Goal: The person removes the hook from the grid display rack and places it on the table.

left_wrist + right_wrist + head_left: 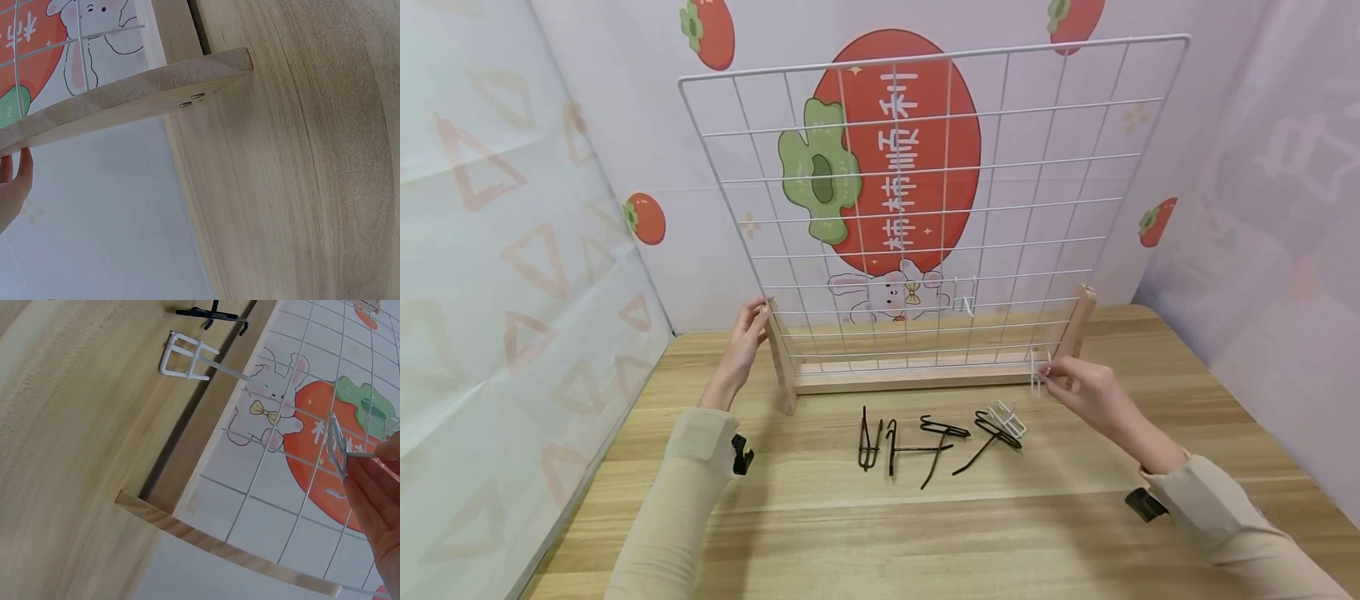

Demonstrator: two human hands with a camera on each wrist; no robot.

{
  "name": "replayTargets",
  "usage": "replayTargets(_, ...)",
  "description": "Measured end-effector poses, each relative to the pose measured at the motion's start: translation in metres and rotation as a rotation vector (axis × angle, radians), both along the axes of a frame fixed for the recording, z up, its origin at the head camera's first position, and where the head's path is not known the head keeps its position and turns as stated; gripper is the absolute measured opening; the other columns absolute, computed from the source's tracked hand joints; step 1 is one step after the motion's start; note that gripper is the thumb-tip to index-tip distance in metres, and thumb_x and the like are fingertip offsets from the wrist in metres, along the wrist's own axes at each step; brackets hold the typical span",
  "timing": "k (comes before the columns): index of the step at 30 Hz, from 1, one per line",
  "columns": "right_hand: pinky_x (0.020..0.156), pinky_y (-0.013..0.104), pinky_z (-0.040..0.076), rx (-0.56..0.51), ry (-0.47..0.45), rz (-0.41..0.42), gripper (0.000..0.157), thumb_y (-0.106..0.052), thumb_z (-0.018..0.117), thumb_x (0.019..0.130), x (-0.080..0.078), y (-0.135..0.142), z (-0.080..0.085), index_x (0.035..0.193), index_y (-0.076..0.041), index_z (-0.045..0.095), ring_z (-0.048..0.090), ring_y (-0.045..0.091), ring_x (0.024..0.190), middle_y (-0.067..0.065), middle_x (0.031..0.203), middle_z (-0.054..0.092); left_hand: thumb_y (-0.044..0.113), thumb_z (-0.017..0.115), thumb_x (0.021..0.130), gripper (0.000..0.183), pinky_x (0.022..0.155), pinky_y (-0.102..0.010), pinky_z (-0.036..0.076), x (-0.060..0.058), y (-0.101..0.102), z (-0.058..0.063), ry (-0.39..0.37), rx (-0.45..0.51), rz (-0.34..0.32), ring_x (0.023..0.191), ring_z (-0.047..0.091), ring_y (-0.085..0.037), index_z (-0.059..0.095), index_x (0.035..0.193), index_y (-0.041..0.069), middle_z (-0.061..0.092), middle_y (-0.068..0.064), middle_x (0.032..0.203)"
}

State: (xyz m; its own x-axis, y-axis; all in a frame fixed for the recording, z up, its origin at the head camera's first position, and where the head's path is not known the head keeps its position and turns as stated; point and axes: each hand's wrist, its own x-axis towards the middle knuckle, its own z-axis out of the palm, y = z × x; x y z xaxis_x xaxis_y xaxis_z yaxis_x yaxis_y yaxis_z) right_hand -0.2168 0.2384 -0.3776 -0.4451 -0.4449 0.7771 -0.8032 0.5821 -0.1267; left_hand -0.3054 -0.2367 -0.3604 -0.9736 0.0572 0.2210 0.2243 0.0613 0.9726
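A white wire grid panel (988, 167) stands upright in a wooden stand (917, 381). My left hand (745, 343) holds the top of the stand's left post; in the left wrist view its fingertips (25, 164) touch the post's outer side. Near the right post, my right hand (1086, 390) pinches a white wire hook (1034, 373) by its prong, in front of the grid's lower right part. The right wrist view shows this hook's frame (337, 444) close to the grid wires. Another white hook (964, 304) hangs on the grid, right of centre.
Several black wire hooks (936, 450) lie in a row on the wooden table (880, 533) before the stand. A white hook (1009, 421) lies at the row's right end. A printed cloth backdrop (647, 283) hangs behind the grid.
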Motion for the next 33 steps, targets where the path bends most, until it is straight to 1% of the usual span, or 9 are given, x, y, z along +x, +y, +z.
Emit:
replayTargets(4, 0.056, 0.017, 0.047, 0.0, -0.012, 0.014, 0.028, 0.017, 0.068, 0.054, 0.001, 0.003, -0.009, 0.075, 0.0, 0.061, 0.058, 0.016, 0.06, 0.007, 0.07, 0.063, 0.027, 0.036, 0.096, 0.033, 0.103, -0.046, 0.021, -0.002, -0.001, -0.003, 0.017, 0.0, 0.008, 0.115, 0.033, -0.02, 0.036, 0.124, 0.01, 0.035, -0.009, 0.124)
replayTargets(10, 0.056, 0.015, 0.047, -0.018, -0.045, 0.002, 0.034, 0.021, 0.068, 0.047, 0.002, 0.005, -0.02, 0.074, 0.001, 0.06, 0.058, 0.015, 0.058, 0.007, 0.068, 0.063, 0.029, 0.038, 0.095, 0.025, 0.102, -0.047, 0.021, -0.002, -0.001, -0.004, 0.038, 0.007, 0.01, 0.11, 0.036, -0.017, 0.041, 0.118, 0.019, 0.038, -0.002, 0.118)
replayTargets(13, 0.057, 0.015, 0.047, -0.03, -0.055, 0.014, 0.035, 0.022, 0.067, 0.046, 0.003, 0.005, -0.024, 0.073, 0.002, 0.06, 0.059, 0.017, 0.058, 0.008, 0.068, 0.063, 0.028, 0.038, 0.095, 0.026, 0.103, -0.047, 0.021, -0.002, -0.001, -0.004, 0.038, 0.008, 0.003, 0.11, 0.036, -0.016, 0.04, 0.119, 0.017, 0.037, -0.003, 0.119)
replayTargets(18, 0.056, 0.016, 0.048, -0.021, -0.077, 0.017, 0.035, 0.022, 0.068, 0.046, 0.005, 0.006, -0.031, 0.073, 0.002, 0.06, 0.06, 0.02, 0.057, 0.008, 0.068, 0.063, 0.026, 0.036, 0.096, 0.034, 0.103, -0.045, 0.021, -0.001, 0.0, -0.003, 0.028, 0.015, 0.003, 0.111, 0.035, -0.017, 0.035, 0.124, 0.007, 0.035, -0.008, 0.122)
replayTargets(24, 0.058, 0.011, 0.047, -0.005, -0.139, 0.011, 0.032, 0.021, 0.069, 0.05, 0.005, 0.009, -0.044, 0.073, 0.001, 0.06, 0.061, 0.019, 0.058, 0.007, 0.068, 0.062, 0.024, 0.035, 0.097, 0.034, 0.103, -0.045, 0.021, -0.002, 0.0, -0.003, 0.018, 0.009, 0.003, 0.114, 0.034, -0.019, 0.033, 0.126, 0.008, 0.033, -0.01, 0.125)
replayTargets(25, 0.058, 0.011, 0.047, -0.004, -0.145, 0.012, 0.031, 0.021, 0.069, 0.051, 0.004, 0.009, -0.046, 0.073, 0.001, 0.06, 0.061, 0.019, 0.058, 0.007, 0.068, 0.062, 0.024, 0.035, 0.096, 0.034, 0.103, -0.045, 0.02, -0.002, 0.0, -0.003, 0.017, 0.01, 0.002, 0.114, 0.033, -0.019, 0.033, 0.126, 0.008, 0.033, -0.01, 0.125)
replayTargets(26, 0.058, 0.011, 0.047, -0.005, -0.155, 0.015, 0.031, 0.021, 0.068, 0.051, 0.004, 0.01, -0.048, 0.073, 0.001, 0.06, 0.061, 0.019, 0.058, 0.007, 0.068, 0.062, 0.023, 0.035, 0.097, 0.036, 0.104, -0.045, 0.02, -0.002, 0.0, -0.002, 0.014, 0.01, 0.003, 0.115, 0.033, -0.02, 0.031, 0.127, 0.005, 0.033, -0.01, 0.125)
replayTargets(28, 0.059, 0.011, 0.047, -0.003, -0.172, 0.022, 0.029, 0.021, 0.067, 0.053, 0.004, 0.01, -0.051, 0.073, 0.002, 0.06, 0.061, 0.018, 0.059, 0.008, 0.068, 0.062, 0.024, 0.036, 0.096, 0.035, 0.104, -0.045, 0.021, -0.002, 0.001, -0.002, 0.015, 0.011, 0.005, 0.114, 0.034, -0.02, 0.033, 0.126, 0.006, 0.034, -0.01, 0.124)
replayTargets(33, 0.057, 0.016, 0.049, -0.006, -0.242, 0.035, 0.026, 0.021, 0.066, 0.056, 0.004, 0.011, -0.057, 0.075, 0.003, 0.06, 0.061, 0.019, 0.06, 0.011, 0.069, 0.062, 0.025, 0.037, 0.096, 0.029, 0.103, -0.046, 0.022, -0.001, 0.001, -0.003, 0.022, 0.018, 0.015, 0.109, 0.037, -0.016, 0.038, 0.121, 0.012, 0.037, -0.004, 0.118)
